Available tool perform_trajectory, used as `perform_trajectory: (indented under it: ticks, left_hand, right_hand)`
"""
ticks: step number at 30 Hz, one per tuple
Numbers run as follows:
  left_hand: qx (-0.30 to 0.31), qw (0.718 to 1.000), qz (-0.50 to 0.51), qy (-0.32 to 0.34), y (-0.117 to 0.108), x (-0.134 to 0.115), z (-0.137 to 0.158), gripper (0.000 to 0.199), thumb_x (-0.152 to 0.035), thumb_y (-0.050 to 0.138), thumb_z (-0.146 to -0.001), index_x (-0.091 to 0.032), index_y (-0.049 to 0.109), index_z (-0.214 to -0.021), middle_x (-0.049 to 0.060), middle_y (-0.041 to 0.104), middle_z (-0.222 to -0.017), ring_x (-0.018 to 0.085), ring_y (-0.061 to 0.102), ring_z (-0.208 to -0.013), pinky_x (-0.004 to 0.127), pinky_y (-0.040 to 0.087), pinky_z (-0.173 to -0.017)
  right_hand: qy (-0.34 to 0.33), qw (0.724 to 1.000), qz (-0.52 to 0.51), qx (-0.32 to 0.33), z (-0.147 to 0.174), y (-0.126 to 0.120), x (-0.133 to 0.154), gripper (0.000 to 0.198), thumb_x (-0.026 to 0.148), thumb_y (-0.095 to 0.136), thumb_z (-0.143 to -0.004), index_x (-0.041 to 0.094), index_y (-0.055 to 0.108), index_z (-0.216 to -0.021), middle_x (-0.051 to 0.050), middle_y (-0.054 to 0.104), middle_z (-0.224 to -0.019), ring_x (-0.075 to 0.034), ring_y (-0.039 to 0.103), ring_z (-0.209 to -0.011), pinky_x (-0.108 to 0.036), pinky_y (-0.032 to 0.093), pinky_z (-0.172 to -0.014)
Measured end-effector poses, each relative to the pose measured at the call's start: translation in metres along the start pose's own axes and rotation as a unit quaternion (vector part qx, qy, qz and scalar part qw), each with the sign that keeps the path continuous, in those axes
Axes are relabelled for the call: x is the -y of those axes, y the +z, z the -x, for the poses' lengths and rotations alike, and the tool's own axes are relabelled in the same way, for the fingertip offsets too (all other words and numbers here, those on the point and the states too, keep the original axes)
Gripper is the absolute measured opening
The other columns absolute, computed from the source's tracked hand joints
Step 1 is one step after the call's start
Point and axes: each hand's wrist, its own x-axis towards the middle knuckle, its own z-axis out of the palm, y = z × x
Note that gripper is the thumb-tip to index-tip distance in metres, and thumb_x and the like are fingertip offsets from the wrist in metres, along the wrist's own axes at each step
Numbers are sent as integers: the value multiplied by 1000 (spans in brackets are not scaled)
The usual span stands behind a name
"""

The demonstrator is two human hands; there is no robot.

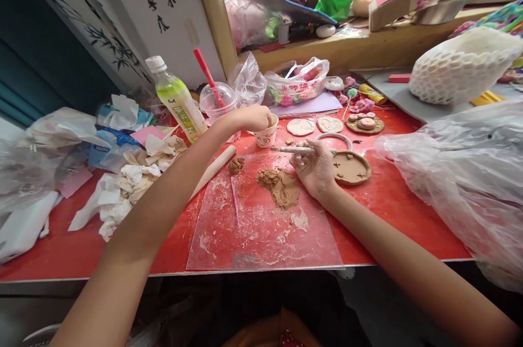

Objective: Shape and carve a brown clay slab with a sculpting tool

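Observation:
My left hand [256, 118] reaches over a small paper cup [266, 137], its fingertips dipping inside the rim, where they are hidden. In my right hand [316, 167] is a slim, pale, brush-like tool [294, 149], held sideways with its thin tip pointing left toward the cup. Below the hands, a flattened, crumbly patch of brown clay [286, 189] lies on a clear sheet [261, 243]. A small clay lump [236, 165] and a thin pink stick [234, 200] are left of it. Just right of my right hand is a round, rimmed clay piece [353, 168] with small bits on it.
At left stand a drink bottle [180, 99], a plastic cup with a red straw [218, 99], and crumpled tissues [131, 189]. A rolling pin [214, 171] lies under my left forearm. Behind are flat clay discs [301, 127] and a ring [345, 140]. Plastic bags [445, 172] crowd the right.

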Motion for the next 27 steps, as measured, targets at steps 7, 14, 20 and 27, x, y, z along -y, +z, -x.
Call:
perform_trajectory:
  ticks: [7,14,20,27]
  left_hand:
    - [-115,992,33,36,5,-12,63,43,-4,35,-69,-15,67,-94,4,68,-94,13,61,-84,25,45,-75]
    - [64,977,66,193,71,-11,106,61,0,28,-78,-23,40,-134,-3,41,-140,11,38,-128,27,32,-106]
    - [49,979,61,186,85,-3,113,60,-3,27,-84,-25,28,-140,-4,28,-147,10,24,-136,27,22,-113]
    - [40,981,91,165,91,0,116,55,-9,27,-88,-28,28,-140,-6,30,-146,10,27,-135,28,24,-113]
  right_hand:
    - [-7,1000,-13,-10,-1,0,2,14,25,58,-66,19,48,-57,5,50,-52,-5,39,-44,-24,31,-47]
    - [-8,999,-23,-25,-1,0,3,17,26,56,-68,20,47,-55,6,46,-48,-5,38,-42,-24,31,-46]
    - [-7,1000,-17,-20,0,0,4,17,26,56,-68,20,47,-55,6,48,-47,-5,39,-42,-23,31,-45]
    - [-7,1000,-13,-18,0,0,5,16,26,59,-65,20,47,-55,6,49,-47,-6,39,-42,-23,31,-45]
